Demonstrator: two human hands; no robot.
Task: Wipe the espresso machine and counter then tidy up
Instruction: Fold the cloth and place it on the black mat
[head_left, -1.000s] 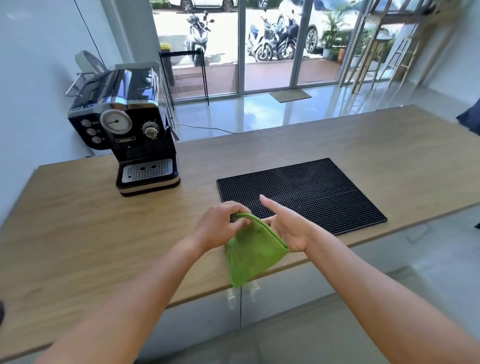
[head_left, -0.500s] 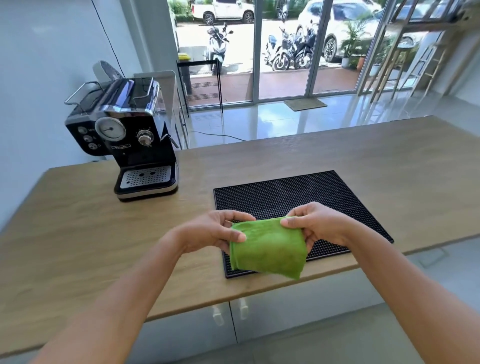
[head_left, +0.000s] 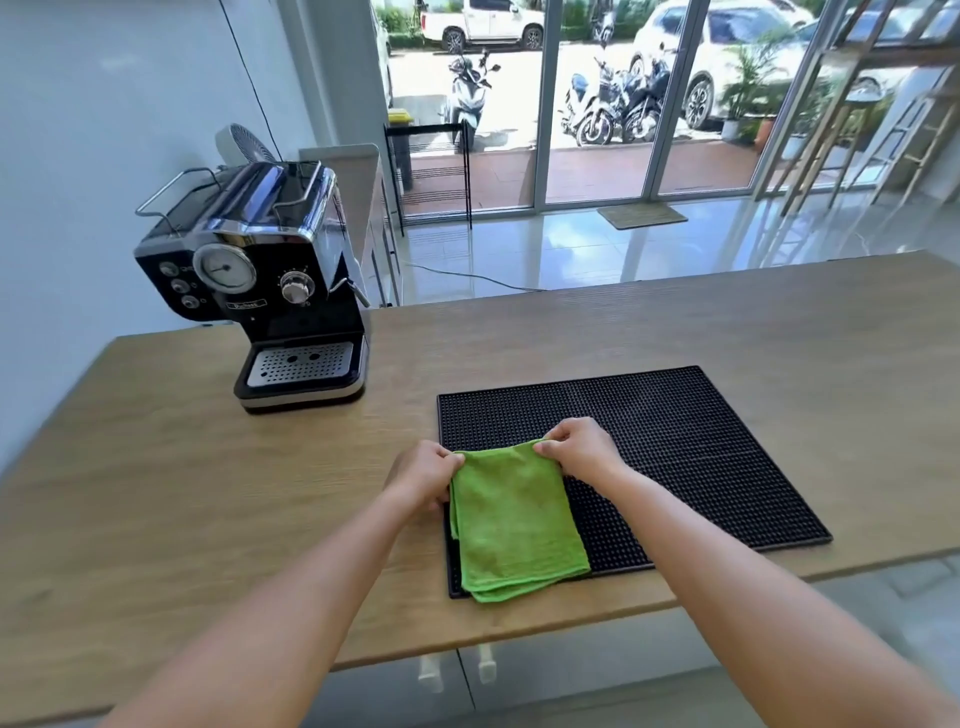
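Sunlit glass doors (head_left: 519, 171) show parked motorbikes (head_left: 623, 104) and cars (head_left: 483, 23) outside, with a doormat (head_left: 641, 214) on the glossy tiled floor (head_left: 571, 254), a black metal rack (head_left: 431, 171) and a pale wall (head_left: 104, 104) at left

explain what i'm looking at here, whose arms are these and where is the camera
There is no robot here. These are a person's two bare arms, seen from a wide-angle camera worn on their head, looking forward and down. On the wooden counter an espresso machine stands at the left, with a black mat in the middle. A folded green cloth lies on the mat's near left part. The left hand and right hand each pinch a far corner of it.
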